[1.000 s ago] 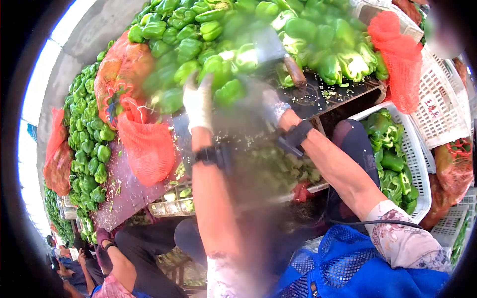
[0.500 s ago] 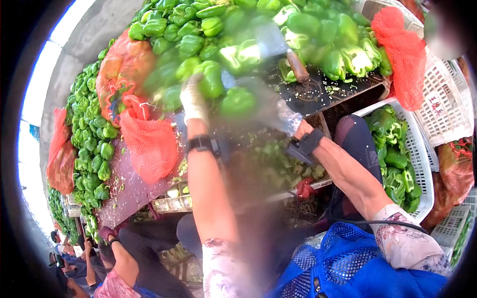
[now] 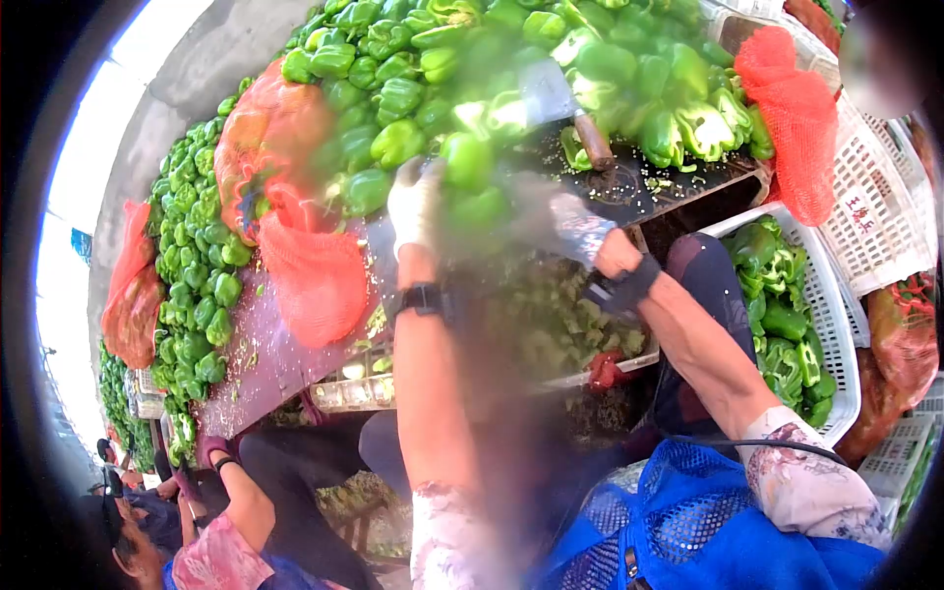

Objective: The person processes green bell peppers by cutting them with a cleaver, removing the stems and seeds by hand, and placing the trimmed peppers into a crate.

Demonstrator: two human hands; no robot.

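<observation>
A green bell pepper [image 3: 467, 159] is in my white-gloved left hand [image 3: 416, 205], its fingers closed against the pepper's left side. Just below it, a second green pepper [image 3: 479, 207] shows blurred between my hands; whether a hand touches it is unclear. My right hand [image 3: 570, 224], in a patterned glove, is to the right of that pepper, its fingers lost in a hazy smear. Beyond my hands a cleaver [image 3: 548, 93] with a wooden handle lies against cut pepper halves [image 3: 703, 128] at the edge of a dark board [image 3: 649, 187].
Whole peppers [image 3: 393, 39] are heaped behind. Red mesh sacks [image 3: 310, 285] lie left and at right [image 3: 787, 118]. A white basket [image 3: 841, 344] of cut peppers stands by my right knee. Below my hands is a bin of scraps [image 3: 560, 324]. Another person [image 3: 231, 521] works at lower left.
The pepper by my left hand has shifted right relative to the glove. My left hand appears slightly lower and further right, while the surroundings at left also shift right with the view.
</observation>
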